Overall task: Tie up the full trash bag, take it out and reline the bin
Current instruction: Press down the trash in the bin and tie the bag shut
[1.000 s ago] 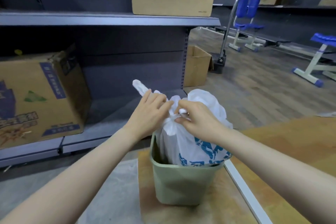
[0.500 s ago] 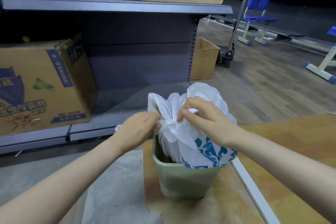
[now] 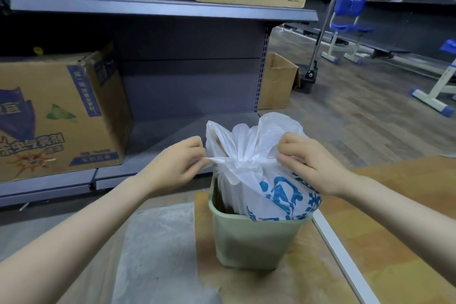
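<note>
Both hands, left (image 3: pixel 176 163) and right (image 3: pixel 309 163), pinch the handles of the thin white blue-printed plastic bag (image 3: pixel 266 180) in the pale green plastic bin (image 3: pixel 251 242); soft, slippery film, probably light, best gripped at its knot.

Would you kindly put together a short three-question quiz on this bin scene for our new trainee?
1. True or false: the white trash bag has already been lifted out of the green bin.
2. Which hand pulls a bag end toward the printed cardboard box? A) left hand B) right hand
3. Fill in: the plain box on the upper shelf reads "UN ____".

Key
1. False; it sits in the bin.
2. A
3. 3481
</note>
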`<action>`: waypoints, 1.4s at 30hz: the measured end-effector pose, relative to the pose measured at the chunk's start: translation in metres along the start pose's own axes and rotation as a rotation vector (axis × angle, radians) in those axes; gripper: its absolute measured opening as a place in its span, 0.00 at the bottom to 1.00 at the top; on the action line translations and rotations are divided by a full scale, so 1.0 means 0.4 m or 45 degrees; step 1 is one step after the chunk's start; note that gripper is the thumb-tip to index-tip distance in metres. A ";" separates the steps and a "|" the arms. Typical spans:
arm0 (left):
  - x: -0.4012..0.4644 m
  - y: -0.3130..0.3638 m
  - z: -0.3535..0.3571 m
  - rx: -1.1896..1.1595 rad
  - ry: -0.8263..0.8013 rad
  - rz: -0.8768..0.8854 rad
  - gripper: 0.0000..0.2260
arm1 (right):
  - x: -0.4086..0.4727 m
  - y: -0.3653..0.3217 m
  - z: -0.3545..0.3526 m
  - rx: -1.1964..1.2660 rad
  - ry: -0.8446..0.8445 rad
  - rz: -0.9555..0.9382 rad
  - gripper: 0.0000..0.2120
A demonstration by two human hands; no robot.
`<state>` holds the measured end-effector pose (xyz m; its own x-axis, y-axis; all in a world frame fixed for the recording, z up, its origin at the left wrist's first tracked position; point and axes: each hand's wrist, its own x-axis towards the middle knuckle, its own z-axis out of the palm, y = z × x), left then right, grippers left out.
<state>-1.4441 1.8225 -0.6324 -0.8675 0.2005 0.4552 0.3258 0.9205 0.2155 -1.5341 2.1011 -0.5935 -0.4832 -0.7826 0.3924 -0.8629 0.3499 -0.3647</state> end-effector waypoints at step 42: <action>0.061 0.161 -0.064 -0.321 -0.189 0.301 0.18 | 0.038 -0.137 0.091 0.926 0.318 0.350 0.19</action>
<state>-1.4344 1.8783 -0.5854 -0.7963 0.4613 0.3913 0.5899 0.7353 0.3337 -1.4886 2.0513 -0.5983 -0.7568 -0.5493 0.3542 -0.4380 0.0239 -0.8987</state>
